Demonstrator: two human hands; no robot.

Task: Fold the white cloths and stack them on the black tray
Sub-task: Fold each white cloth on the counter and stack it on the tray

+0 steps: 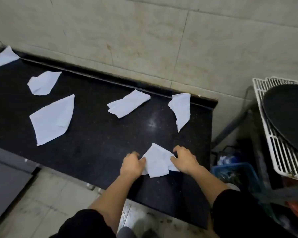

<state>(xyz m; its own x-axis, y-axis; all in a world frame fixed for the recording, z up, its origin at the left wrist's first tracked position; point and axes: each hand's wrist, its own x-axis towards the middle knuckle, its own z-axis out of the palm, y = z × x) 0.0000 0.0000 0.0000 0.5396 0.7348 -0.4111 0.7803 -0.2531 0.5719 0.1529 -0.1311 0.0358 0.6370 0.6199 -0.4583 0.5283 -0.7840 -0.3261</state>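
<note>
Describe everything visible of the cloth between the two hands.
The white cloth is a thin, soft-looking fabric piece, partly folded into a rough pointed shape with layered flaps and creases. It lies on the black counter near its front right edge, point toward the wall. The left hand grips its left edge and the right hand its right edge.

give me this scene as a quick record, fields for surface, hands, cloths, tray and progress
surface: black counter against a tiled wall
hands: left hand and right hand each grip one side of the near cloth, fingers curled on its edges
near cloth: white, partly folded, at the counter's front edge
other cloths: five, white, lying apart on the counter
tray: black tray on a white wire rack, right of the counter
progress: no cloth visible on the tray
</note>
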